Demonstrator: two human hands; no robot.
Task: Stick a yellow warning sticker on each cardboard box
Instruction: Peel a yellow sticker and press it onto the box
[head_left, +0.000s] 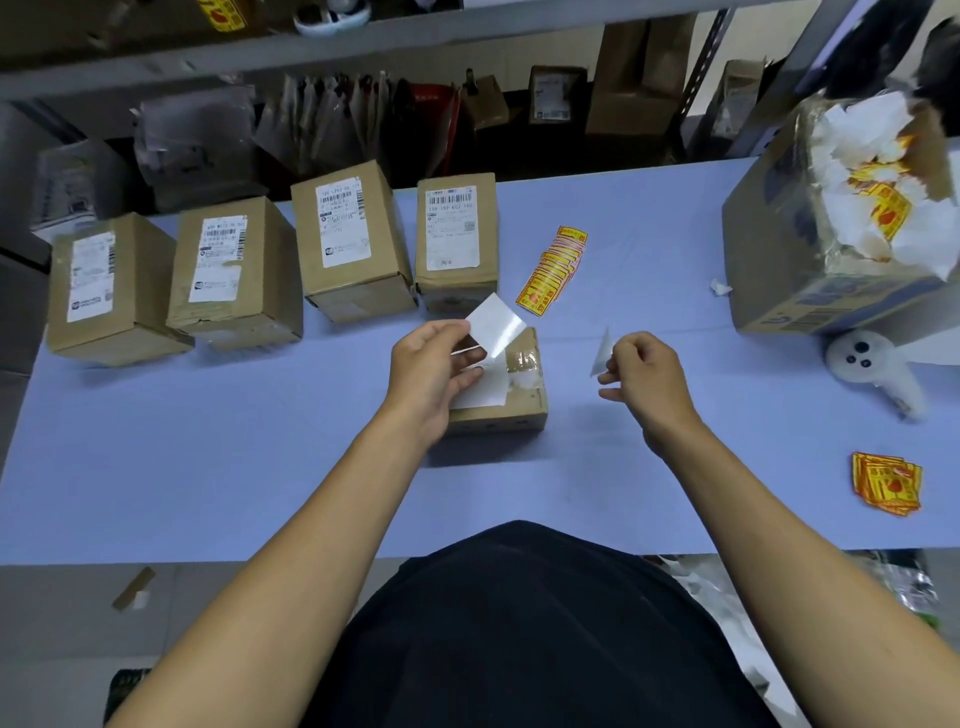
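My dark shirt (540, 623) fills the bottom of the view, pressed against the near edge of the pale blue table (208, 467). My left hand (434, 371) pinches a white sheet (493, 325) by its corner between thumb and fingertips, the sheet tilted up and showing only its blank side. Just under that hand sits a small cardboard box (511, 395), taped across its top. My right hand (644, 379) is closed in a pinch on a thin white slip (602, 353), seen nearly edge-on; I cannot tell which piece is the sticker and which the backing.

Beyond my left hand, four labelled cardboard boxes (353, 244) stand in a row along the table's far edge. Beyond and between my hands lies a fanned strip of yellow warning stickers (553, 270). Another small pile of them (885, 483) lies to the right of my right hand, nearer me. Far right, a large open carton (779, 260) holds crumpled backing papers, with a white controller (862, 358) beside it. Grey shelving (363, 36) crowded with parcels rises behind the table.
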